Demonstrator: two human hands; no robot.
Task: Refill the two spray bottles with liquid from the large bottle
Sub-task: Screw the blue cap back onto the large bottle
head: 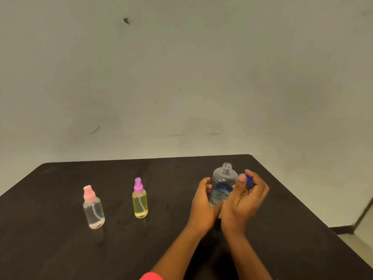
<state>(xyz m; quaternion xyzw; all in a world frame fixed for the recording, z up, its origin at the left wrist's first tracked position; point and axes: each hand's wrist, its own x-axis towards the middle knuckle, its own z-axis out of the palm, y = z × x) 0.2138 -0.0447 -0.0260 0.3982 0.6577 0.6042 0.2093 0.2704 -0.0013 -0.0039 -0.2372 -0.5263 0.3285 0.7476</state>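
Uncapped bottle (223, 184), upright on table (60, 259), right of centre, gripped by left hand (201, 199), fingers curled round it. Blue cap (247, 179) pinched by right hand (246, 201). Might tip and spill if knocked or loosely held. Pink sprayer (93, 209) and purple sprayer (139, 201), well left, capped: nowhere to pour yet.

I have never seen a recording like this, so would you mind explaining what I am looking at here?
There is no machine here. This single picture comes from a camera worn on a person's head, looking down at their bare hands. The left hand holds the large bottle, which is upright and uncapped. The right hand pinches its blue cap. Further left on the dark table stand a clear pink-topped spray bottle and a yellow purple-topped spray bottle, both with their tops on.
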